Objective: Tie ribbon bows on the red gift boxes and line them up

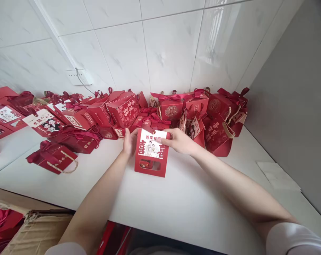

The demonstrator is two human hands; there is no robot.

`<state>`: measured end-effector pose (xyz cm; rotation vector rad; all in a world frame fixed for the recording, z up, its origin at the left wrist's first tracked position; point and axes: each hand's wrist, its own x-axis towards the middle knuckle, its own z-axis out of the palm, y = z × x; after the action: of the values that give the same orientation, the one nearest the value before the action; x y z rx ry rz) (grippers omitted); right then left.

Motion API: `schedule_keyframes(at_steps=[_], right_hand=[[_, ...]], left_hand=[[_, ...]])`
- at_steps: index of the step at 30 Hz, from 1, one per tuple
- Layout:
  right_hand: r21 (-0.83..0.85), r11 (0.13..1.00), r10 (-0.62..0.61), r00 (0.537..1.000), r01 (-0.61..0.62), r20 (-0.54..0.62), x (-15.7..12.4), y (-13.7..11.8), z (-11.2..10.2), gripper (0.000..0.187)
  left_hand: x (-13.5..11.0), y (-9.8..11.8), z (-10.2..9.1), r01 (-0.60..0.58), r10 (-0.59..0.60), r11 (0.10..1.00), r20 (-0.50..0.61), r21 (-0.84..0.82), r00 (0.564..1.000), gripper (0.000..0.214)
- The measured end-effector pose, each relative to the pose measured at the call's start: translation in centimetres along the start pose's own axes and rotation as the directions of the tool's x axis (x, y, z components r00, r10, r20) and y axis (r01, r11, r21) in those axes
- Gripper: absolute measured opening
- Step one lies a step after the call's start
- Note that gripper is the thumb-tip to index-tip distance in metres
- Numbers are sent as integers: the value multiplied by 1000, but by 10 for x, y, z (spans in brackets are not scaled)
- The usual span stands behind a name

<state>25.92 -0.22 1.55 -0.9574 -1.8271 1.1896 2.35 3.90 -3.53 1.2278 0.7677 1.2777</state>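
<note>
A red paper gift box point(153, 154) stands upright on the white table, between my two hands. Its front has a white panel with a cartoon couple and Chinese characters, and a small cut-out window shows red contents below. My left hand point(130, 143) grips the box's upper left side, thumb up, with its other fingers partly hidden behind. On the upper right, my right hand point(177, 140) pinches the top edge, thumb on the white panel. Close behind the hands lie more red boxes tied with ribbons.
Red gift boxes point(123, 109) crowd along the tiled wall point(171, 53). A small bag-like box with a rope handle point(56, 161) lies left on the white table point(192, 205). An open cardboard carton point(40, 233) with red items sits lower left. A grey panel point(290, 106) bounds the right.
</note>
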Motion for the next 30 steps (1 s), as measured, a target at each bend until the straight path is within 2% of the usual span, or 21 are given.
schedule_keyframes(at_steps=[2, 4, 6, 7, 10, 13, 17, 21, 23, 26, 30], right_hand=[[-6, 998, -68, 988, 67, -137, 1, 13, 8, 31], [4, 988, -150, 947, 157, -283, 1, 25, 20, 36], [11, 984, -159, 910, 177, -384, 0, 39, 34, 42], [28, 986, -139, 908, 163, -396, -1, 47, 41, 43], [80, 993, -57, 931, 91, -361, -3, 68, 54, 45], [106, 993, -18, 947, 54, -320, -4, 81, 54, 49], [162, 986, -1, 959, 50, -284, -3, 85, 50, 53], [219, 975, 37, 947, 36, -320, -1, 86, 50, 53], [228, 974, 59, 940, 20, -337, 0, 87, 51, 54], [208, 978, 94, 935, -23, -343, 0, 88, 51, 60], [188, 981, 102, 940, -42, -326, 1, 91, 51, 65]], left_hand=[[-2, -4, -1, -8, 7, 1000, 62, 19, 998, 72], [-4, -10, -3, -22, 7, 987, 94, 157, 996, 65], [-4, -17, -4, -41, 16, 947, 78, 319, 997, 59], [-4, -20, -4, -53, 32, 926, 62, 375, 998, 57], [-4, -29, -6, -83, 76, 895, 34, 439, 997, 53], [-2, -35, -11, -86, 80, 891, 34, 446, 996, 56], [-1, -42, -16, -83, 75, 903, 36, 422, 997, 63], [-2, -47, -13, -59, 43, 939, 53, 338, 998, 64], [-4, -47, -11, -86, 69, 940, 64, 329, 996, 62], [-8, -43, -7, -195, 192, 889, 51, 414, 980, 58], [-13, -32, -3, -328, 361, 732, 69, 598, 930, 51]])
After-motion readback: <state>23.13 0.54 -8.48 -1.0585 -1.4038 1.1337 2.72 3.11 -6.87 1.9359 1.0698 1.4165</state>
